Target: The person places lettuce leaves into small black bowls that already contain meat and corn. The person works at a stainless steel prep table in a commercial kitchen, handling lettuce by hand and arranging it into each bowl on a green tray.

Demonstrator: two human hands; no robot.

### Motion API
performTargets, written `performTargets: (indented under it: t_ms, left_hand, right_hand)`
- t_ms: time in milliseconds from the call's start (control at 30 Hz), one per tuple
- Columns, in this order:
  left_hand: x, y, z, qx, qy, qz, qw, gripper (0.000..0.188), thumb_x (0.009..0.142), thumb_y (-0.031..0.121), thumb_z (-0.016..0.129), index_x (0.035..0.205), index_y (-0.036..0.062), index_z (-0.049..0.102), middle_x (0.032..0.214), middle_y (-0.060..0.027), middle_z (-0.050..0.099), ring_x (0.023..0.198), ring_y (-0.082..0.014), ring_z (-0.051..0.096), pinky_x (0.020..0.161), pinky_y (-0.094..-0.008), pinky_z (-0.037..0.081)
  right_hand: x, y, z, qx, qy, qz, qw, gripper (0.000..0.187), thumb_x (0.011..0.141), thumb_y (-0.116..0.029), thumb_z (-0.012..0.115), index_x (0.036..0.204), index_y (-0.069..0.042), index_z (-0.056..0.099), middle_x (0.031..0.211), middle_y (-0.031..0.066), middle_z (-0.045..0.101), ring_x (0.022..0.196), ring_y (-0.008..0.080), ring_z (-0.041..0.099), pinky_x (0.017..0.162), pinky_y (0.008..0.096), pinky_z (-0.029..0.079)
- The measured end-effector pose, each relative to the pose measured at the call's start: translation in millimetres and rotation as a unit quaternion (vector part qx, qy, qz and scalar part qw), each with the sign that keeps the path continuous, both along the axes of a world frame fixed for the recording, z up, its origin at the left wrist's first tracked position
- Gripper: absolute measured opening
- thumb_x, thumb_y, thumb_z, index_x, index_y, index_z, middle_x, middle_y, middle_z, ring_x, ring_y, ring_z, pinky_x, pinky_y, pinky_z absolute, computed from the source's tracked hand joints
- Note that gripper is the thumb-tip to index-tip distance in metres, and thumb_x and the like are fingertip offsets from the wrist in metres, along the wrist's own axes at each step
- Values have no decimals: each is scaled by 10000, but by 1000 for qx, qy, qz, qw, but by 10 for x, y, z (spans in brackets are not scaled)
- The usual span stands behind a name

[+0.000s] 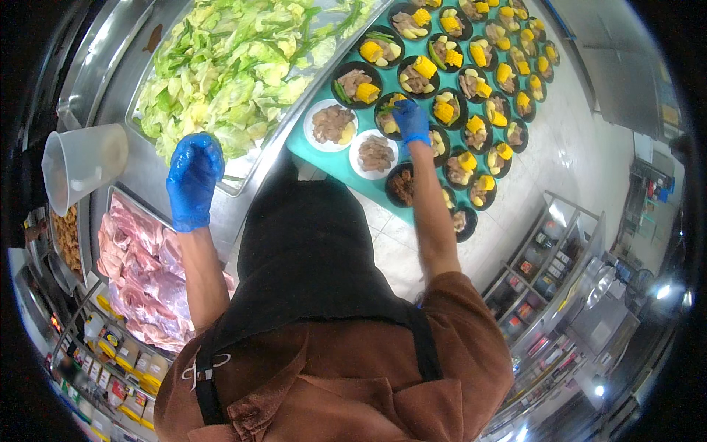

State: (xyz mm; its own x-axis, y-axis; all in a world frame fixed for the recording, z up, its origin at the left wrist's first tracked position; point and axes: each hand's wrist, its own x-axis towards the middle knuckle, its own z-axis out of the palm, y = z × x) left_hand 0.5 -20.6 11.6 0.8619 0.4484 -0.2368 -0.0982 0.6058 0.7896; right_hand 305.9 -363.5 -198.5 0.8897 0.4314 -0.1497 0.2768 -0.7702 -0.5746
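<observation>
My left hand [195, 179], in a wet blue glove, is curled closed above the near edge of a large metal tray [234, 187] of chopped cabbage leaves [236, 81] and green beans. Its fingertips face away, so anything inside is hidden. Reaching over the turquoise table [298, 141], my right hand [412, 121], also gloved in blue, has its fingers bunched down at a black bowl [387, 127] of meat and greens. What those fingers hold does not show. Beside that bowl are a white bowl of meat and potato [331, 125] and another with meat only [375, 154].
Many black bowls with meat and corn pieces [443, 112] crowd the turquoise table. A tray of raw meat [147, 272] lies by my left forearm, with a translucent plastic jug [85, 166] beyond it. Shelving [545, 250] stands at the right.
</observation>
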Motion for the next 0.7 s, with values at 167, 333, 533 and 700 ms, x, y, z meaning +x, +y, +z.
performTargets:
  t_ms: [167, 333, 533, 700]
  left_hand:
    - [-97, -10, 16, -7, 8, 34, 999, 296, 924, 302, 551, 1082, 55, 587, 953, -54, 568, 805, -170, 530, 638, -280, 432]
    - [-182, -17, -24, -7, -9, 21, 1000, 294, 924, 300, 550, 1090, 62, 593, 982, -51, 569, 829, -167, 527, 656, -276, 430]
    - [-267, -105, -22, -15, -2, 40, 999, 297, 925, 298, 546, 1090, 55, 587, 984, -51, 563, 827, -161, 516, 658, -270, 417]
    - [-242, -125, -21, -8, -5, 35, 999, 290, 928, 298, 538, 1083, 56, 577, 983, -52, 559, 815, -156, 511, 645, -271, 412]
  right_hand:
    - [382, 138, 445, -58, 135, 167, 975, 259, 777, -142, 694, 1031, -100, 716, 1032, 170, 687, 930, 342, 663, 818, 412, 527]
    - [572, 302, 471, -123, 165, 255, 945, 237, 783, -113, 664, 1011, -121, 728, 1033, 144, 695, 947, 325, 670, 817, 404, 538]
    - [596, 257, 152, -128, 20, 284, 950, 208, 766, -109, 664, 958, -146, 735, 942, 128, 698, 922, 340, 648, 810, 427, 532]
    - [515, 158, 66, -73, -149, 267, 949, 208, 750, -169, 693, 954, -167, 732, 971, 103, 664, 980, 322, 582, 851, 447, 486]
